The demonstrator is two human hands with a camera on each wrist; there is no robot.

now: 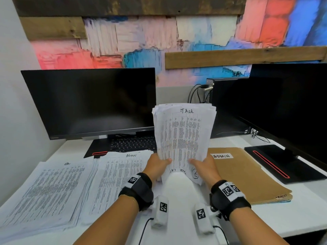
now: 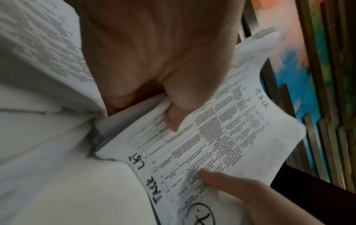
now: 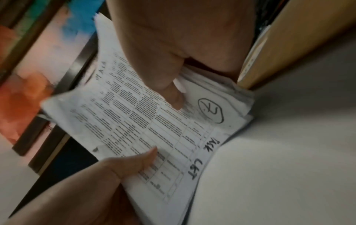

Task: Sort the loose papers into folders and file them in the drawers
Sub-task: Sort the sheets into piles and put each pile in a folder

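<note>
Papers [image 1: 182,137] stand upright, printed tables, handwritten "TASK" heading.

"ADMIN" on the tan folder's label [image 1: 223,155] and atop the middle paper pile [image 1: 122,175] — "TASK" handwritten on the upright held stack [image 1: 184,137].

Bare white desk [image 1: 265,220] at my near right, just beyond folder stack [image 1: 247,175]. Left side blocked: two paper piles [image 1: 47,191] [image 1: 116,175] cover desk up to keyboard [image 1: 132,144]. Left monitor [image 1: 92,101] and right monitor [image 1: 290,106] wall off back. Held sheaf [image 1: 182,138] stands upright in gap between them.
</note>
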